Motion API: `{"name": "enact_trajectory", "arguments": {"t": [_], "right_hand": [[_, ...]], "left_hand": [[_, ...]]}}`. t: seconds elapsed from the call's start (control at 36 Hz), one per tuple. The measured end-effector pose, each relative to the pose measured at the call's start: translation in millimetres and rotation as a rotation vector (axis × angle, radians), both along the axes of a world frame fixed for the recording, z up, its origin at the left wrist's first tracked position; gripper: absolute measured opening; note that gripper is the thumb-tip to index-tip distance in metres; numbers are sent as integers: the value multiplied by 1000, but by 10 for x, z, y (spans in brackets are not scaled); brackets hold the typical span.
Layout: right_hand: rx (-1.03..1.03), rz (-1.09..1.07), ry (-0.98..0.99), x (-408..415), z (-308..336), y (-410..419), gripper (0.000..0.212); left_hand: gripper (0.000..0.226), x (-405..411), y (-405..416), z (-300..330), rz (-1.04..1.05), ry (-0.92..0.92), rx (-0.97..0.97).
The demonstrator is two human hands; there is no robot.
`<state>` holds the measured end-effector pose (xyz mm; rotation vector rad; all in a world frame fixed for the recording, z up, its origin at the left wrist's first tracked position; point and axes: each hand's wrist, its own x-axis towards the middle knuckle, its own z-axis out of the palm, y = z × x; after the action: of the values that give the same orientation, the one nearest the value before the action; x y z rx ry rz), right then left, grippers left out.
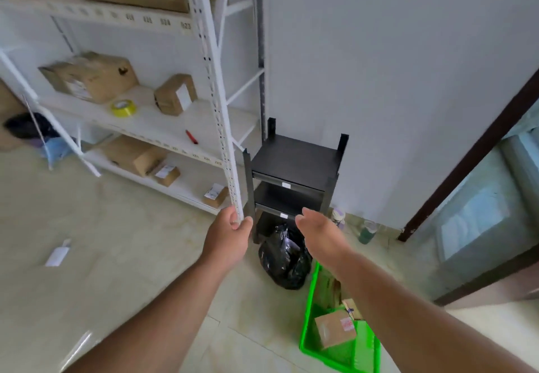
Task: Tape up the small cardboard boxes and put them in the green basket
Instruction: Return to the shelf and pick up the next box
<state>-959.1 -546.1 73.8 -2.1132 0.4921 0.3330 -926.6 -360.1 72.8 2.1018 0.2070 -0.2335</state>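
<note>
A green basket (309, 326) sits on the floor at lower right with a small cardboard box (335, 329) and other boxes inside. On the white shelf's middle level lie a small cardboard box (175, 94), a larger box (90, 76), a yellow tape roll (124, 108) and a red cutter (191, 136). Small labelled boxes (166, 174) (215, 196) sit on the bottom level. My left hand (230, 238) is stretched forward, fingers loosely curled, empty, just in front of the shelf's front post. My right hand (318, 229) reaches forward with relaxed fingers and holds nothing.
A white metal shelf unit (217, 87) stands at left. A small black rack (294, 165) stands against the wall, a black rubbish bag (284, 259) in front of it. Bottles (367, 231) stand by the wall. A dark door frame (466, 162) is at right. Paper scrap (57, 254) lies on the floor.
</note>
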Motion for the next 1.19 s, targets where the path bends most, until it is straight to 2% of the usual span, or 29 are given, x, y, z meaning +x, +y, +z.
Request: {"name": "enact_trajectory", "arguments": {"t": [0.06,0.14,0.47,0.69,0.86,1.06,1.19], "right_hand": [[-25,38,-53,108,133,317,51],[3,70,-87,239,285,690,53],[74,133,-160,897,451,1786,45],[141,135,-123,1583,353,2130,38],[180,143,-167,2313,219,2273,39],[230,103,-124,3070,223,2354,41],[209,107,-109,3544,173,2430,57]], "left_hand": [[46,92,289,120,9,-23,-15],[55,185,613,251,29,-34,-52],[57,668,1641,348,105,-91,-118],[57,1277,1908,301,119,-88,-139],[54,1929,2052,248,124,-80,-92],[55,2693,2140,293,117,-57,-44],[54,3117,2245,295,113,-56,-43]]}}
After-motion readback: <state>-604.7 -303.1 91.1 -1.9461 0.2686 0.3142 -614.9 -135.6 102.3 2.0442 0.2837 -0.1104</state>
